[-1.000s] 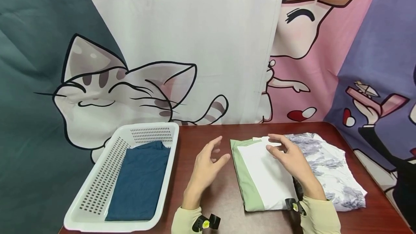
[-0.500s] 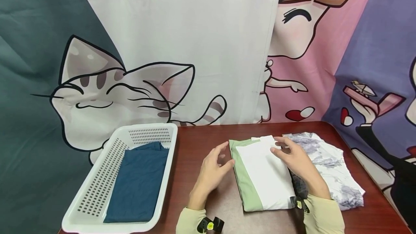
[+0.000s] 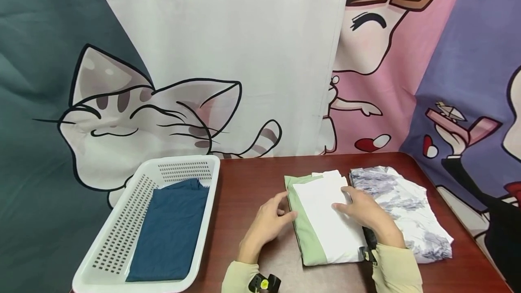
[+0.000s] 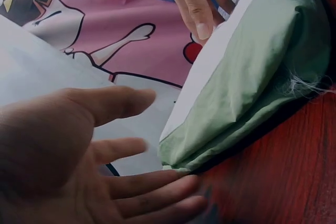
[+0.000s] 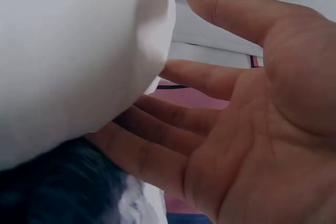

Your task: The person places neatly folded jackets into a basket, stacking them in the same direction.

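A folded green and white garment (image 3: 325,220) lies on the table, its green strip along the left side. My left hand (image 3: 268,223) is at its left edge, fingers spread and thumb raised; in the left wrist view those fingertips come right up to the green fold (image 4: 247,93). On the opposite side is my right hand (image 3: 366,211), with its thumb over the white cloth. The right wrist view shows its other fingers (image 5: 152,161) extended, tips at the underside of the white edge (image 5: 105,66). Neither hand grips the cloth.
To the left stands a white perforated basket (image 3: 212,193) holding a folded dark blue garment (image 3: 168,234). A white and grey patterned garment (image 3: 407,211) lies at the right. Dark cloth (image 5: 52,187) shows below the white edge. A printed curtain (image 3: 260,58) hangs behind the table (image 3: 248,171).
My left hand has moved right and closer to the garment's left edge. My right hand has lowered from above the white cloth to its right edge. The view has shifted slightly.
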Demonstrator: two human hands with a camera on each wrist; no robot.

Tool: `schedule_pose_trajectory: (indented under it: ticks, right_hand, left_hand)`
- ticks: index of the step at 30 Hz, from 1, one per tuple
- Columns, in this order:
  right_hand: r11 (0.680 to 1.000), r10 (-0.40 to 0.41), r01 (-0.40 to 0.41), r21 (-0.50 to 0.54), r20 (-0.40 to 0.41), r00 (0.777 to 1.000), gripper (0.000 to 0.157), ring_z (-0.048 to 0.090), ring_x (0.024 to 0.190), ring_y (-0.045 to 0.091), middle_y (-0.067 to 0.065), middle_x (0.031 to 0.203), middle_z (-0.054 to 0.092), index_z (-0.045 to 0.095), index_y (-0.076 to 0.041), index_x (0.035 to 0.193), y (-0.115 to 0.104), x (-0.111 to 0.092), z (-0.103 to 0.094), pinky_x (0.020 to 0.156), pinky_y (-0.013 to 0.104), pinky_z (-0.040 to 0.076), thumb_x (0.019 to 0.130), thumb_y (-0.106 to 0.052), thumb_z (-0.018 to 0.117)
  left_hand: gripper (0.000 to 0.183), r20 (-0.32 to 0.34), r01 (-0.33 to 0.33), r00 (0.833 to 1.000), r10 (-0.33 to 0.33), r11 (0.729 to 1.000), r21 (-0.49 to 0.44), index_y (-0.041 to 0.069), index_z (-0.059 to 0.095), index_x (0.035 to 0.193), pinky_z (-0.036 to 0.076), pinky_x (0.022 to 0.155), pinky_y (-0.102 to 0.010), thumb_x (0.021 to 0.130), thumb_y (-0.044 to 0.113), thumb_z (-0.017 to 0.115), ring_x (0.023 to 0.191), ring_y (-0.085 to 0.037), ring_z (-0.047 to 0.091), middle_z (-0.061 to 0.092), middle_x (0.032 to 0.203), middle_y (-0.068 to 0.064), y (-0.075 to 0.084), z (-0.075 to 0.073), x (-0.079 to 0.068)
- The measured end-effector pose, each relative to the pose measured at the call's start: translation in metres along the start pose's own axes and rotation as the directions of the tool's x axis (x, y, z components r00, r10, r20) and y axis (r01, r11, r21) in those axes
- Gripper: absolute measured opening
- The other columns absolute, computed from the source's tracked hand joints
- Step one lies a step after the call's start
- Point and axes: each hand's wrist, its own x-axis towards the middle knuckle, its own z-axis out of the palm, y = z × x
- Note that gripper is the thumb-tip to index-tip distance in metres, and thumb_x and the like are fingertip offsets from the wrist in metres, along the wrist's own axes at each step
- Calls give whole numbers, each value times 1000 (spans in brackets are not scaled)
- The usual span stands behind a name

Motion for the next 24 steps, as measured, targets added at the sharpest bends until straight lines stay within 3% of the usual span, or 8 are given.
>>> schedule_pose_trajectory:
  ticks: [5,11,17,21,24]
  right_hand:
    - [1000,3,-3,4,-19,1000,64,47,118,52,34,125,53,49,12,131,2,1,7,95,60,37,87,-30,70]
    - [1000,21,-21,-15,15,1000,68,47,119,50,31,127,54,48,8,134,-3,2,10,96,60,37,86,-35,71]
    - [998,35,-30,-59,84,996,74,48,119,50,29,129,53,45,5,138,-8,-1,7,95,60,38,85,-38,71]
    - [1000,30,-30,-11,92,995,76,48,120,47,29,132,52,43,6,140,-8,1,11,96,59,38,85,-40,71]
    - [998,40,-44,35,92,995,79,45,124,47,29,136,48,40,6,142,-8,3,15,98,59,36,86,-43,69]
  left_hand:
    - [62,84,42,996,-41,999,-11,16,51,141,51,73,-31,87,41,70,85,-6,63,65,114,-7,-2,4,1]
    - [62,66,68,996,-66,997,-35,16,52,139,50,68,-30,86,42,71,80,-5,62,66,101,-2,-7,4,1]
    - [58,42,73,996,-73,997,14,18,54,138,48,72,-31,86,40,70,77,-8,59,64,96,2,-7,2,1]
    - [60,53,87,995,-89,996,32,18,54,137,45,66,-29,85,40,72,63,-9,54,58,84,6,-6,3,1]
    - [62,52,94,994,-94,996,14,18,53,139,46,60,-28,83,35,74,58,-9,54,58,85,4,-8,4,2]
